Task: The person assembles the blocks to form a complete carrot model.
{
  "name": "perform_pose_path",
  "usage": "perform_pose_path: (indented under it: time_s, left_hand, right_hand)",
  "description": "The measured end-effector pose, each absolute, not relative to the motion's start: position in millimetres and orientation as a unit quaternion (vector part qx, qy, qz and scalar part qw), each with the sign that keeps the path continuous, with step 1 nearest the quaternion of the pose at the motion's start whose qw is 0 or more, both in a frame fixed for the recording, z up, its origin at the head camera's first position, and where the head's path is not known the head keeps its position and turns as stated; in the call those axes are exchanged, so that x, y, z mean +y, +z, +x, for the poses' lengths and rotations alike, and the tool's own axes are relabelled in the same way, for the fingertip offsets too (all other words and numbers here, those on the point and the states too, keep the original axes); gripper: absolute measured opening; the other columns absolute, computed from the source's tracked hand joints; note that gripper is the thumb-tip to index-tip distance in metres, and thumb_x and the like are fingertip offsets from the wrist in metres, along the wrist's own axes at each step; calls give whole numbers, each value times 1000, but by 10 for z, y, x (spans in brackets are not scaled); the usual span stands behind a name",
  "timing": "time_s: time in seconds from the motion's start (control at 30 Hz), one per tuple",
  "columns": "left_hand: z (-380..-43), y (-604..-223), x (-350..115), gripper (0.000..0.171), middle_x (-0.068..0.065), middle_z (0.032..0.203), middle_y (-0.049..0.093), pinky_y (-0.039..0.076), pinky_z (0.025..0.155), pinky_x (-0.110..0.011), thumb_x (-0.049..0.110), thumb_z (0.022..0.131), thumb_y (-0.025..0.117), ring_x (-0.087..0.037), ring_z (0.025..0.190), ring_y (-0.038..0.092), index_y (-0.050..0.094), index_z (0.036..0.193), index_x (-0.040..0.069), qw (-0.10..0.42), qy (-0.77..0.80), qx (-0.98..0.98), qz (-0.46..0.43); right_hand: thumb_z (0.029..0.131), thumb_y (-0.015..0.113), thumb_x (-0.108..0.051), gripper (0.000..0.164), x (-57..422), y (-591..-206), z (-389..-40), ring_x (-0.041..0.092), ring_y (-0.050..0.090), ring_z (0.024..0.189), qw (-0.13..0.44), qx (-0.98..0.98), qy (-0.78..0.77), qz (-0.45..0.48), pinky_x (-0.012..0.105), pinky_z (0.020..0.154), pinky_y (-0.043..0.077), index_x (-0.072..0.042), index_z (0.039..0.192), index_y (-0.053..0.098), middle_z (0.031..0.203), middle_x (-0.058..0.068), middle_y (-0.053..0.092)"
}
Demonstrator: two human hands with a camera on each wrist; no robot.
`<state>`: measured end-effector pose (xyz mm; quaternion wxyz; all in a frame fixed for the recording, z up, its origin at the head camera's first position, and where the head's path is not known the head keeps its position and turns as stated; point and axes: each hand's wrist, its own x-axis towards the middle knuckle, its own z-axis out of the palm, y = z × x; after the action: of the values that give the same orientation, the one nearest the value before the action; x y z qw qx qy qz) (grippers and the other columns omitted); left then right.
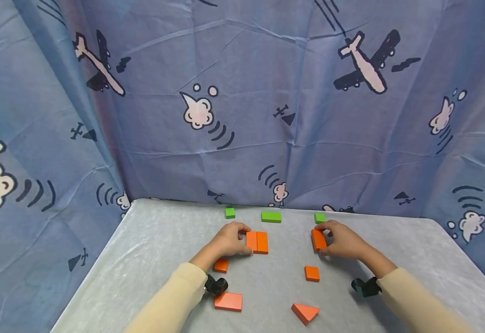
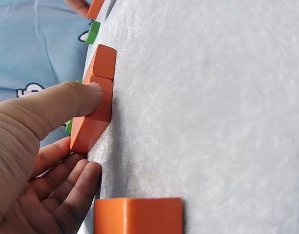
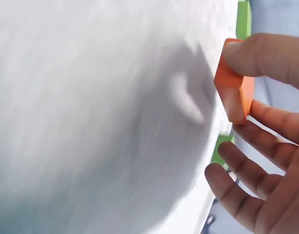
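Note:
Two orange rectangular blocks lie side by side on the table, the left block touching the right block. My left hand grips the left one end to end, thumb on its near end and fingers at its far end. My right hand pinches another orange rectangular block between thumb and fingertips, apart from the pair. That block looks tilted; I cannot tell whether it touches the table. Small orange blocks lie near each hand: one below the left wrist, one below the right hand.
Along the back of the table stand a green cube, a green rectangular block and another small green block. Nearer lie an orange-red rectangle and triangle. A blue patterned curtain hangs behind.

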<state>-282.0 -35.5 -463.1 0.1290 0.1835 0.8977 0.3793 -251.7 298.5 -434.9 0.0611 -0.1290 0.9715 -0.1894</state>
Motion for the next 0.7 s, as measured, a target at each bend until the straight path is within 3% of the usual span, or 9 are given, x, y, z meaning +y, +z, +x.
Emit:
perform_pose_path:
  time_s: [0.37,0.7]
  left_hand:
    - [-2825,-4651,-368,57,-5,113,62,48,79,-32,23,69,86,-16,93,55,64,121,12,132,382,896,184]
    - [-2848,-4641,-361,57,-3,115,62,48,80,-31,25,69,86,-15,94,56,64,121,15,127,375,899,184]
  right_hand:
    - [70,84,-21,59,2438,-4301,-2611,29,60,101,69,961,-225,-145,46,87,52,-4,121,61,120,13,61]
    - [66,87,-23,60,2055,-4343,-2689,24,59,101,76,960,-223,-148,44,90,51,-7,119,63,119,9,62]
